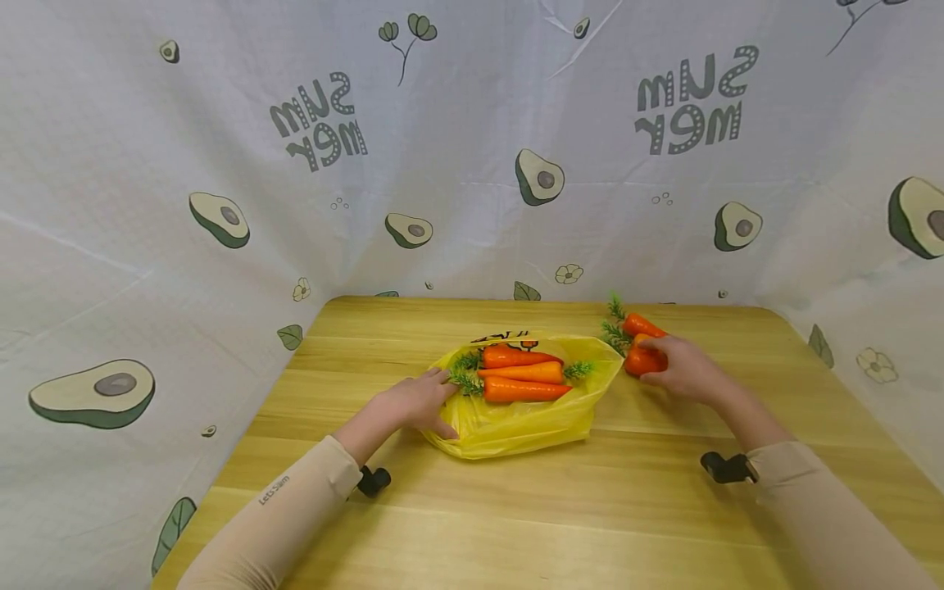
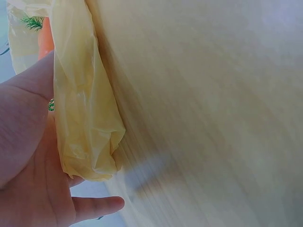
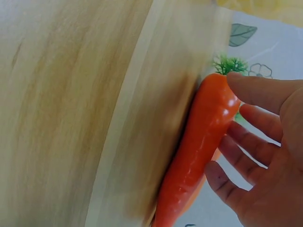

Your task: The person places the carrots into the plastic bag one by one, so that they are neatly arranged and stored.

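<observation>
A yellow plastic bag (image 1: 516, 430) lies on the table with its mouth spread wide. Inside are three orange carrots (image 1: 524, 390) with green tufts. My left hand (image 1: 424, 401) is at the bag's left rim, its fingers over the edge and the thumb lower down; in the left wrist view the bag's wall (image 2: 85, 104) hides some of them, while one finger sticks out straight. Right of the bag, my right hand (image 1: 682, 369) has thumb and fingers around the thick end of an orange carrot (image 3: 194, 146), which lies on the wood. Another carrot (image 1: 643, 325) lies just behind it.
The wooden table (image 1: 487, 516) ends at the back against a white curtain (image 1: 457, 164) printed with avocados, which also hangs at both sides. Black wrist cameras sit under both forearms, the right one (image 1: 726, 468) close above the tabletop.
</observation>
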Motion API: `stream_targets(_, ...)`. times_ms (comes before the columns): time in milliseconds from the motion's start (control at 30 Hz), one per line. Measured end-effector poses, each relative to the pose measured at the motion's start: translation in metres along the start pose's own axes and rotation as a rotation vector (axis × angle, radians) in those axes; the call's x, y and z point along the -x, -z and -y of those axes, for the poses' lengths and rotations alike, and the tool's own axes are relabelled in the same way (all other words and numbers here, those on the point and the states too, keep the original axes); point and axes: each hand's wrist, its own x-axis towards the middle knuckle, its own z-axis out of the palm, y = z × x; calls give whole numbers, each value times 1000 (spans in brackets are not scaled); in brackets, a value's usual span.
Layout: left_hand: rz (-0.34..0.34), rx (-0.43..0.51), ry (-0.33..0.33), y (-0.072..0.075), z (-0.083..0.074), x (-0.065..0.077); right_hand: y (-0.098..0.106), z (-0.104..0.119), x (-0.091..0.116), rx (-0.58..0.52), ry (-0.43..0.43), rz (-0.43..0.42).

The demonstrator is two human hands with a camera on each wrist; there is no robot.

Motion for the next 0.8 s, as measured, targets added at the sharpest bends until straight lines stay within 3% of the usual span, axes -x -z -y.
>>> stream_targets(800, 5, 0, -2, 0, 0, 0, -10, 0, -4, 102, 31, -22)
